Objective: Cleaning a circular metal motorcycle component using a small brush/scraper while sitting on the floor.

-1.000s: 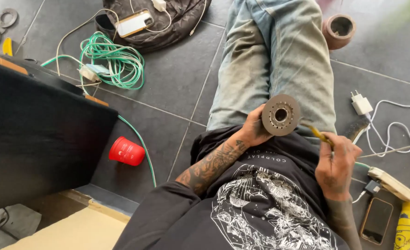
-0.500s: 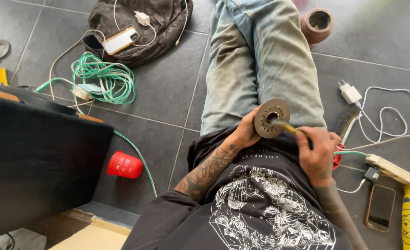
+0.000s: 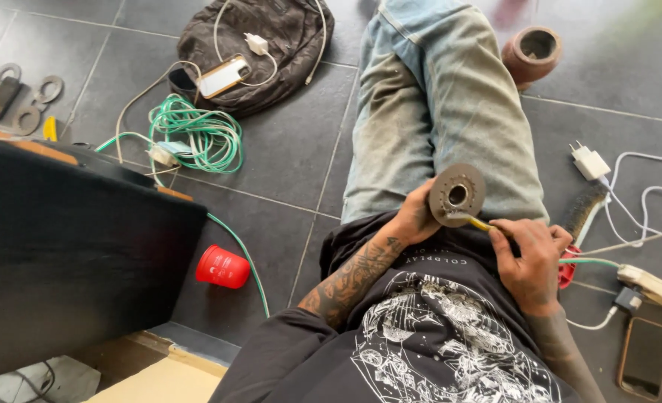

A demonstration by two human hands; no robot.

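Observation:
I sit on a dark tiled floor with my jeans-clad legs stretched out. My left hand point(image 3: 414, 218) holds a round grey-brown metal disc point(image 3: 457, 195) with a central hole upright over my lap. My right hand point(image 3: 529, 256) grips a small yellow-handled brush point(image 3: 474, 222), its tip touching the lower face of the disc near the hole. Both forearms are tattooed and rest against my black printed shirt.
A red plastic cup point(image 3: 222, 266) lies left of my hip by a green cable point(image 3: 196, 134). A dark bag point(image 3: 271, 45) with a phone and charger lies ahead. A rusty cylinder point(image 3: 531, 52), wire brush point(image 3: 585, 209), power strip point(image 3: 656, 287), phone point(image 3: 644, 358) lie right; black panel point(image 3: 62, 254) left.
My right hand has moved in from the right and brought the brush tip against the disc. The disc has stayed in my left hand over my lap.

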